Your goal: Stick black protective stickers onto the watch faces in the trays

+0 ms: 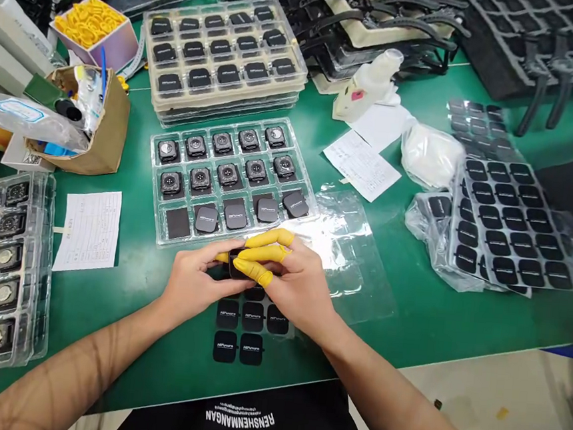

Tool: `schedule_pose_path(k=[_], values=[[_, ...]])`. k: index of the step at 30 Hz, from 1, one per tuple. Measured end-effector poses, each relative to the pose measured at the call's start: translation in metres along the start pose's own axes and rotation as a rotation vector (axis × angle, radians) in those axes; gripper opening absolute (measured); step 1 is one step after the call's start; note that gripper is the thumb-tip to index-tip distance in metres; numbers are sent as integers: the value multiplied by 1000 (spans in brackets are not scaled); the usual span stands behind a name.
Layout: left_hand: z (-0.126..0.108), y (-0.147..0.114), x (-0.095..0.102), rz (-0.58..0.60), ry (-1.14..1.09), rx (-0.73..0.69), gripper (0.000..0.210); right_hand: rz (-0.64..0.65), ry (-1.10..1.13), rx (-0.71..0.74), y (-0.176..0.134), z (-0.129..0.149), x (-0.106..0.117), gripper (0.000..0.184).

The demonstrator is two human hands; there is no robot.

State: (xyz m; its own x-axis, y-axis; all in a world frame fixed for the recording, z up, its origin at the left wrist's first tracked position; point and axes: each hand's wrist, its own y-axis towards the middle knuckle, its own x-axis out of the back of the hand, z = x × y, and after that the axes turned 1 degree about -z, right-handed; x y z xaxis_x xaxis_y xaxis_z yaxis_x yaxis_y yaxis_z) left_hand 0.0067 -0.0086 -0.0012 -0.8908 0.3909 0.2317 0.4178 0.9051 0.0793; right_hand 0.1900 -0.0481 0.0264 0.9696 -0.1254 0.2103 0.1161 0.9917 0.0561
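Note:
Between my two hands is a black smartwatch case (236, 267), mostly hidden by fingers. My left hand (191, 277) is closed round its left side, with a yellow finger cot showing at one fingertip. My right hand (294, 276), with yellow cots on its thumb and fingers, pinches the case from the right and presses on its face. Under the hands lies a sheet of black square HiFuture stickers (253, 317), partly covered. Just beyond stands a clear plastic tray (161, 239); its two far rows hold cases with their sensor backs up, its near row several with HiFuture stickers upward.
Stacked trays of black squares (298, 85) stand behind. Another watch tray (38, 327) is at left, near a cardboard box (107, 139) of tools. To the right are sticker sheets (521, 229), a white bottle (365, 88), papers (361, 165) and clear film (362, 262).

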Motion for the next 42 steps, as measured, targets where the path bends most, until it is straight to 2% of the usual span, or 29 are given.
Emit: schedule_pose_path(k=[3, 5, 7, 8, 9, 11, 13, 16, 18, 22, 23, 26, 28, 30, 33, 35, 38, 40, 41, 42], values=[[-6, 1, 0, 6, -12, 94, 51, -40, -50, 163, -2, -2, 13, 7], [-9, 2, 0, -3, -7, 126, 51, -61, 40, 187, -3, -8, 39, 5], [-10, 3, 0, -23, -16, 138, 48, -84, 104, 131, -3, -20, 71, 12], [-11, 4, 0, -30, -28, 142, 46, -112, -2, 90, -4, -27, 86, 16], [-11, 4, 0, -34, -41, 144, 44, -173, -204, 57, -3, -35, 98, 18], [-11, 4, -1, -35, -48, 152, 43, -320, -589, 77, -1, -47, 108, 20], [-12, 4, -1, -29, -27, 158, 45, -363, -765, 211, 4, -55, 100, 19], [-13, 3, 0, -13, -15, 151, 47, -165, -721, 404, 15, -59, 78, 13], [-14, 2, 0, -1, -2, 147, 47, -91, -717, 419, 18, -57, 73, 8], [-13, 0, 0, 5, 39, 156, 47, -206, -700, 423, 13, -37, 76, 8], [-12, 0, 0, 7, 36, 161, 47, -169, -661, 470, 11, -30, 73, 6], [-9, -1, -1, 16, 12, 156, 48, 106, -603, 662, 9, -11, 49, 2], [-7, -1, -2, 10, -10, 153, 48, 125, -649, 704, 10, -6, 31, 4], [-5, -1, -3, 1, -20, 160, 48, 72, -678, 665, 12, -8, 20, 4], [-4, 0, -3, 4, -27, 163, 49, 111, -617, 570, 12, -16, 13, 8], [-3, 1, -4, -13, -57, 173, 50, 90, -591, 514, 13, -22, 14, 12], [-4, 0, -4, -48, -46, 171, 50, -144, -712, 399, 12, -30, 29, 14], [-4, -2, -3, -61, 13, 82, 48, -346, -790, 315, 4, -32, 48, 14], [-4, -4, -3, -70, 44, 16, 46, -390, -784, 279, -2, -31, 56, 18], [-4, -5, -2, -86, 72, -54, 44, -365, -744, 241, -8, -31, 64, 26]])
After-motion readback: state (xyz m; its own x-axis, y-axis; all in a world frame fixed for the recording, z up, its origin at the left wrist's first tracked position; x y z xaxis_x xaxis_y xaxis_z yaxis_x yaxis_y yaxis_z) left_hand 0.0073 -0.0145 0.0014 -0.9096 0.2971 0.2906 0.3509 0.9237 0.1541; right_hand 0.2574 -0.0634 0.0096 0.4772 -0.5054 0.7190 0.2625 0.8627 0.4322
